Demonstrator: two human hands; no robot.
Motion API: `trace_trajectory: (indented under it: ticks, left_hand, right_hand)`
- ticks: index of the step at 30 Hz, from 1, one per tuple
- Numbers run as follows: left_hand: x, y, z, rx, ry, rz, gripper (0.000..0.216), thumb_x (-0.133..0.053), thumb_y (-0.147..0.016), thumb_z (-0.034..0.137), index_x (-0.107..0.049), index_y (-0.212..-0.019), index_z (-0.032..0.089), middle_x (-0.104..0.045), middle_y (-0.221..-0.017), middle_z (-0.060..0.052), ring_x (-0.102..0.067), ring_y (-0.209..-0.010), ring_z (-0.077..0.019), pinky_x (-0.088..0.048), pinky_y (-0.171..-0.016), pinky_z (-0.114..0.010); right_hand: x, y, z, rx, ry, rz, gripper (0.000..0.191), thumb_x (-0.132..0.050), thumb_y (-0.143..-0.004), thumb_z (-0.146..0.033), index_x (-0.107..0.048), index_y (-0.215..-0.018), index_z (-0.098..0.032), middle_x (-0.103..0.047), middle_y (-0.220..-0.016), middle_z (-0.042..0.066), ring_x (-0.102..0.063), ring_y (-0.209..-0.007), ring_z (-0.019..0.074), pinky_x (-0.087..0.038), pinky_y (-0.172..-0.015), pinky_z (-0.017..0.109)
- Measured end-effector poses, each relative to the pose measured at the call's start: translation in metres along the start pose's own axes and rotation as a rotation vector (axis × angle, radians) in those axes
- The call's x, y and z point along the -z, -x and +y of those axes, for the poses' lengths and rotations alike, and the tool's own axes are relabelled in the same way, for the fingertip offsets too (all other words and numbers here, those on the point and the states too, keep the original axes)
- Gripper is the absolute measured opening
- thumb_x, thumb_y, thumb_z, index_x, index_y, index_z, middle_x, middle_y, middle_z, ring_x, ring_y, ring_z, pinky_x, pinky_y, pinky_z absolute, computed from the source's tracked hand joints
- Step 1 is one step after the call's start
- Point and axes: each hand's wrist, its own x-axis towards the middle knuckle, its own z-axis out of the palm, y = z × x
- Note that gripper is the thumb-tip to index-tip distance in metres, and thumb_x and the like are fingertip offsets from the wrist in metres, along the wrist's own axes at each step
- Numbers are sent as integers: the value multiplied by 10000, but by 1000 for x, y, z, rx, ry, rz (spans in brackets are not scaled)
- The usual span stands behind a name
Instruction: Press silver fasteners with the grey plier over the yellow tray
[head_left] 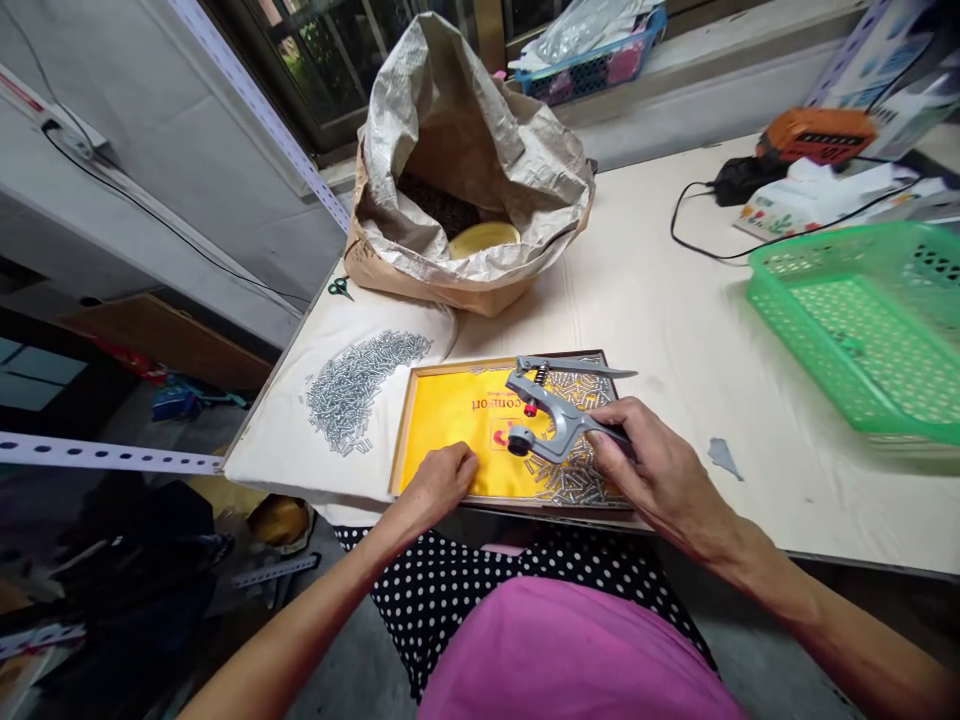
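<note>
My right hand (660, 470) is wrapped round one handle of grey snap-fastener pliers (566, 435). Their jaws point left over a shallow tray (406, 425) lined with yellow printed cloth (439, 410). Small metal pins (574, 475) lie scattered in the tray's right part, below the pliers. With its fingers curled closed, my left hand (442, 480) rests at the tray's front side, over the yellow cloth. Whatever its fingertips may hold is hidden. To the left of the tray, a heap of similar metal pins (352, 390) lies on a white cloth (270, 430).
Behind the tray stands a large open sack (450, 280) with a yellow bowl (484, 238) inside. Green scissors (340, 288) lie beside it. A green basket (840, 340) and an orange-and-black device (814, 135) are at the right. A grey scrap (724, 457) lies near the table's front.
</note>
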Motion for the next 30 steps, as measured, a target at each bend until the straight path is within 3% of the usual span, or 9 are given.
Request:
trace_trajectory:
  ticks: [4, 7, 14, 18, 21, 23, 27, 30]
  left_hand:
    - [-19, -11, 18, 40, 417, -77, 242, -453, -933, 304, -577, -756, 194, -691, -698, -27, -696, -648, -188, -493, -604, -261]
    - [-32, -20, 33, 86, 599, -130, 256, -429, -928, 253, -569, -723, 193, -659, -616, -11, -691, -600, -183, -527, -596, -270]
    - [-54, -38, 68, 28, 716, -93, 236, -457, -890, 165, -572, -684, 173, -635, -592, -23, -655, -574, -158, -533, -609, -266]
    - [-57, -26, 73, -184, 585, 31, 247, -453, -904, 196, -680, -811, 166, -693, -709, -56, -672, -670, -186, -545, -704, -314]
    - [-46, -7, 53, -289, 504, 178, 254, -481, -888, 211, -732, -904, 176, -731, -927, -96, -692, -900, -222, -536, -872, -350]
    - [-33, 5, 29, -215, 549, 279, 277, -487, -889, 249, -741, -963, 168, -721, -998, -109, -693, -919, -218, -546, -866, -335]
    - [-1, 22, -29, 33, 651, 484, 401, -529, -889, 399, -713, -1131, 138, -710, -1065, -110, -698, -775, -182, -578, -766, -314]
    - [23, 31, -67, 91, 580, 598, 420, -546, -880, 433, -718, -1130, 142, -717, -1112, -113, -701, -846, -204, -576, -791, -331]
  right_hand:
    - [2, -1, 0, -13, -6, 9, 106, -456, -1007, -204, -507, -1099, -191, -615, -917, 38, -616, -774, 147, -515, -672, 277]
    - [3, -2, 1, -24, -10, 17, 103, -458, -1006, -214, -509, -1092, -187, -616, -921, 44, -623, -798, 155, -521, -688, 286]
    - [8, -3, 3, -34, 21, 30, 103, -447, -1006, -227, -500, -1092, -209, -620, -926, 39, -629, -793, 165, -514, -684, 299]
    - [6, -9, 7, -28, 38, 22, 94, -446, -1003, -226, -504, -1077, -221, -620, -909, 35, -629, -779, 168, -506, -674, 301]
    - [-7, -19, 11, -1, 52, -34, 107, -417, -1014, -230, -514, -1050, -204, -618, -898, 45, -622, -780, 172, -502, -676, 303]
    - [-21, -27, 13, 32, 70, -106, 133, -389, -1020, -222, -516, -1035, -187, -616, -908, 59, -611, -788, 174, -492, -682, 307]
    - [-64, -37, 15, 88, 102, -271, 188, -344, -1023, -222, -510, -937, -201, -603, -857, 57, -554, -748, 175, -438, -658, 317]
    - [-98, -37, 15, 127, 113, -368, 219, -334, -1019, -218, -478, -854, -220, -584, -835, 47, -494, -715, 169, -396, -639, 317]
